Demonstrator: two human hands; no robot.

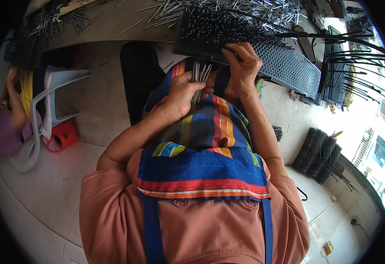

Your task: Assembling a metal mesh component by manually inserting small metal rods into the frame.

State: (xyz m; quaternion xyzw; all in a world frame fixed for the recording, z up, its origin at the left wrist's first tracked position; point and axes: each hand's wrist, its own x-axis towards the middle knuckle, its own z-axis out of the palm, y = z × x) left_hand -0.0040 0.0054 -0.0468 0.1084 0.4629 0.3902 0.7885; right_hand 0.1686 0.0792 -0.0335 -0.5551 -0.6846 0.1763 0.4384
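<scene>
My left hand (185,94) is wrapped round a bundle of thin silver metal rods (197,72), held upright over my lap. To its right, my right hand (244,66) is at the near edge of a long perforated rack (285,66). Its thumb and fingers are pinched together, and whatever may be between them is too small to make out. The rack's left part is densely filled with upright dark rods (219,31), while bare round holes show along its right part.
Loose silver rods (166,13) lie heaped on the table (104,27) behind the rack. Black wire racks (335,75) with long hooks stand at right, and dark bundles (318,154) sit on the floor. A co-worker (14,110) is at far left beside a white chair (36,119) and red container (64,134).
</scene>
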